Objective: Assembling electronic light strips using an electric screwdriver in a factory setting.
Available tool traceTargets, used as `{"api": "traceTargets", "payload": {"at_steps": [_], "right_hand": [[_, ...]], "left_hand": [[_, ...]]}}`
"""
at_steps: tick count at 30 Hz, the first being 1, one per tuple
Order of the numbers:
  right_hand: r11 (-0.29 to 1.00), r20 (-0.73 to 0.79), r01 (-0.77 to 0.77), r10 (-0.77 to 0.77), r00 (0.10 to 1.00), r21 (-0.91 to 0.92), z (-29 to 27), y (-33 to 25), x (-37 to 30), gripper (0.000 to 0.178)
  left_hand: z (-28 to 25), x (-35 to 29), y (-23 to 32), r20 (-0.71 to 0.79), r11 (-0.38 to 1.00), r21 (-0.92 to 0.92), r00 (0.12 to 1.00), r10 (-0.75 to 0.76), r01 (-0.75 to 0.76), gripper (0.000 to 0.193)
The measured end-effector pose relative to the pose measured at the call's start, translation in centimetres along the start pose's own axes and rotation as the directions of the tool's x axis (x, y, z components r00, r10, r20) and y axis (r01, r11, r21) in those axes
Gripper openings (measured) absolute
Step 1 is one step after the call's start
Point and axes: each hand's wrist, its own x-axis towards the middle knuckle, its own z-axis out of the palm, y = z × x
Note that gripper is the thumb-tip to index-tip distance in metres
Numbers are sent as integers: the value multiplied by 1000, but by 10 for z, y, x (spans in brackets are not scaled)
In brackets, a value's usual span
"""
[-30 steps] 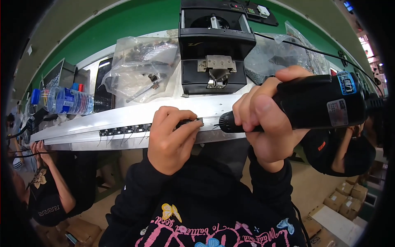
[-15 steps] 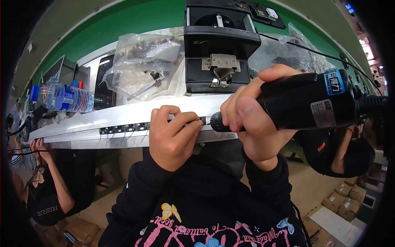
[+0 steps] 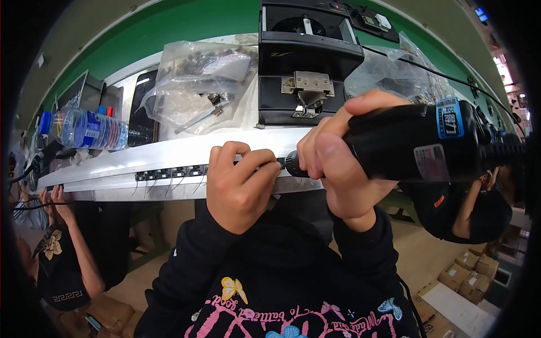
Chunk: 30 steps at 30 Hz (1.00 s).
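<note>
Head view: the black part [image 3: 281, 161] sits at the fingertips of the left hand [image 3: 236, 186], on the near side of the bench, just left of the screwdriver's [image 3: 406, 141] nose. The left hand is nearer to it: finger and thumb are narrowed onto the part, which they mostly cover. The right hand [image 3: 346, 160] is wrapped around the black screwdriver, thumb on its near side. The tool lies roughly level, its long axis running left to right, nose to the left, meeting the part from the right; whether the bit touches it I cannot tell, as the nose and fingers hide that spot.

Left of the left hand, a row of similar black modules [image 3: 179, 172] runs left to right along the pale rail [image 3: 169, 156], thin wires hanging off the near side. Farther away stand the black machine [image 3: 310, 53], a clear bag [image 3: 194, 70] left of it and another bag [image 3: 389, 73] to the right. A bottle [image 3: 90, 130] lies far left, near a dark slab [image 3: 141, 107]. A co-worker's hands [image 3: 58, 203] are at the rail's left end, well apart. Between screwdriver and part, only the left fingertips crowd the gap.
</note>
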Motion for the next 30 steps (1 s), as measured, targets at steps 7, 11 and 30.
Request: {"api": "traceTargets", "payload": {"at_steps": [7,11,30], "right_hand": [[977,370,21,61,927,-213,-9,-19,4,37],[990,475,59,9,880,-127,-1,-15,9,37],[882,470,1,-253,846,472,-22,12,109,35]], "left_hand": [[3,-2,-2,-64,999,-31,998,-15,13,23],[4,-2,-3,-86,997,-75,995,-44,37,22],[5,-3,-1,-37,994,-67,995,-91,88,18]]}}
